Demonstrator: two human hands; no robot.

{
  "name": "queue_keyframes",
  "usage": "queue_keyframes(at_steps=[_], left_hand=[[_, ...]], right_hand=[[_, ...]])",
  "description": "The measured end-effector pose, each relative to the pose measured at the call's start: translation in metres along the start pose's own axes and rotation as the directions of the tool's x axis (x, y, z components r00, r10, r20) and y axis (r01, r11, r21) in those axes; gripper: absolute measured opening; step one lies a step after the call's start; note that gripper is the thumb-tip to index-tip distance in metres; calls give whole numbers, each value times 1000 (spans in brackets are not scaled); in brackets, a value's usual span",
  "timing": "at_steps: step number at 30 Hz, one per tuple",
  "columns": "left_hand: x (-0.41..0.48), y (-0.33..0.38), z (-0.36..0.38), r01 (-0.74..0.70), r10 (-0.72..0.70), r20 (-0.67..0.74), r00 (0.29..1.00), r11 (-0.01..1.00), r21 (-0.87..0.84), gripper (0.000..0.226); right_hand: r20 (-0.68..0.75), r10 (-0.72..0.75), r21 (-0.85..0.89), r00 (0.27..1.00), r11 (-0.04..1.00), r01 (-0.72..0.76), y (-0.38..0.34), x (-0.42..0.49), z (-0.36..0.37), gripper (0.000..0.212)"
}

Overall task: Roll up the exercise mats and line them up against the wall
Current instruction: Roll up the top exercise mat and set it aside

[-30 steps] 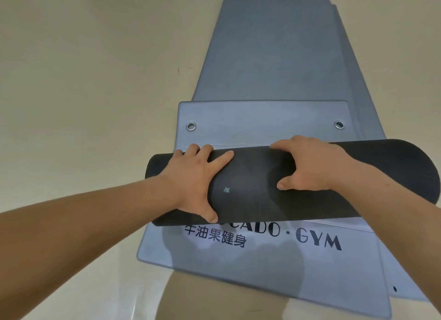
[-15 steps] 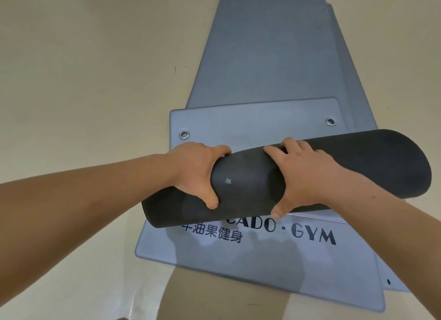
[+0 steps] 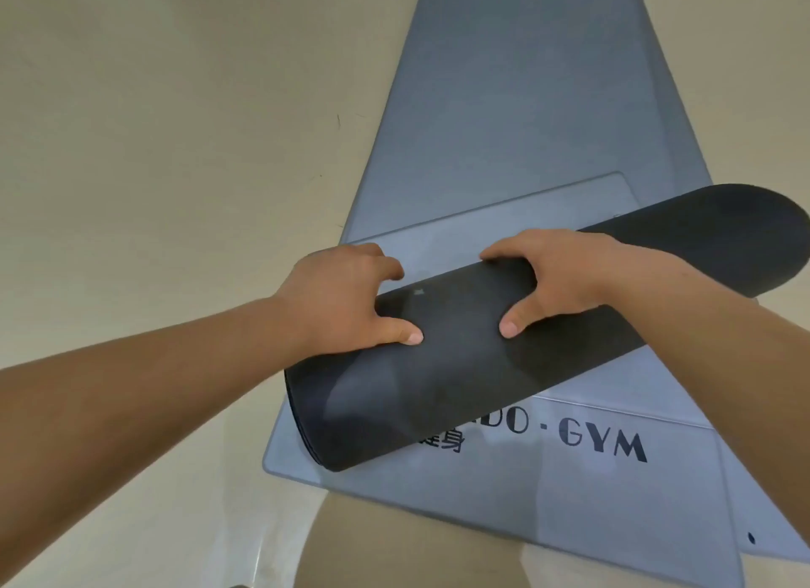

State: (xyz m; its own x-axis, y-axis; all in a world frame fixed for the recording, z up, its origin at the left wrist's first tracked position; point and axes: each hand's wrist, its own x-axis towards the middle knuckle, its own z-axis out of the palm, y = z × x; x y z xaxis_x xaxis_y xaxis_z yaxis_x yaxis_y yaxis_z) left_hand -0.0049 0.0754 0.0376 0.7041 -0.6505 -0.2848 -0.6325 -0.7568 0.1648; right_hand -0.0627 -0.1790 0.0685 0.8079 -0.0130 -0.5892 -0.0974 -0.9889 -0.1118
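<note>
While the rolled mat is sitting on the stack of flat mats, I am gripping it with both hands and swinging it out of line. My left hand is clamping over the roll near its left part, fingers curling over the far side and thumb pressing the near face. My right hand is doing the same further along, thumb down on the near face. Compared with 1 second ago, the roll is no longer lying square across the stack: its left end is now pointing toward me and covering most of the printed lettering, while its right end is angling away toward the frame's right edge. The loose tail with its 2 eyelets is also mostly tucked in, only a strip showing beyond the roll. I am judging that the rolling of this mat is nearly finished and I am beginning to lift it off. The floor is surrounding the stack, and no wall is showing.
</note>
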Motion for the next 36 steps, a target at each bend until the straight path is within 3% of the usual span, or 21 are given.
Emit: queue_keyframes(at_steps=[2,4,6,8,11,14,16,18,21,24,27,29,31,33,36], left_hand=[[-11,6,2,-61,65,-78,995,996,58,73],[-21,13,11,-81,87,-53,995,990,113,94],[-24,15,21,-55,54,7,999,986,160,125],[-21,8,28,-32,27,34,999,985,169,138],[-8,-9,29,-56,50,41,998,988,143,135],[10,-31,16,-29,30,91,995,999,-13,132],[23,-44,6,14,10,170,985,990,-141,131],[31,-48,1,39,5,246,969,984,-173,137],[30,-38,5,21,0,229,974,996,-88,145],[28,-28,4,25,-8,169,986,995,-99,120],[26,-19,2,117,-44,241,969,947,-299,96],[22,-19,10,251,-73,340,938,818,-518,91],[17,-20,20,355,-66,425,903,674,-648,93],[15,-23,27,383,-53,447,893,608,-695,94],[10,-25,29,373,-64,415,908,577,-727,89]], right_hand=[[-136,45,34,990,999,-40,-2,10,-4,89],[-345,80,48,935,997,-67,-9,19,-1,60],[-571,33,1,820,999,-40,-21,27,10,37],[-685,-71,-105,725,994,-2,-33,28,24,33],[-524,-53,-137,850,990,-23,-46,13,32,68],[-349,38,-146,936,985,-95,-36,6,42,104],[-273,79,-69,959,992,-102,-32,8,47,123],[-296,83,-66,951,992,-108,-31,15,53,130],[-360,86,-56,929,992,-114,-31,21,64,132],[-434,64,-18,899,997,-80,-21,17,73,125],[-577,0,-11,817,1000,-7,5,5,73,112],[-640,30,88,767,995,35,21,-2,78,104],[-566,145,367,812,926,91,27,-4,89,94],[-436,192,585,879,803,115,24,-2,99,88],[-409,199,639,890,759,124,14,6,106,94]])
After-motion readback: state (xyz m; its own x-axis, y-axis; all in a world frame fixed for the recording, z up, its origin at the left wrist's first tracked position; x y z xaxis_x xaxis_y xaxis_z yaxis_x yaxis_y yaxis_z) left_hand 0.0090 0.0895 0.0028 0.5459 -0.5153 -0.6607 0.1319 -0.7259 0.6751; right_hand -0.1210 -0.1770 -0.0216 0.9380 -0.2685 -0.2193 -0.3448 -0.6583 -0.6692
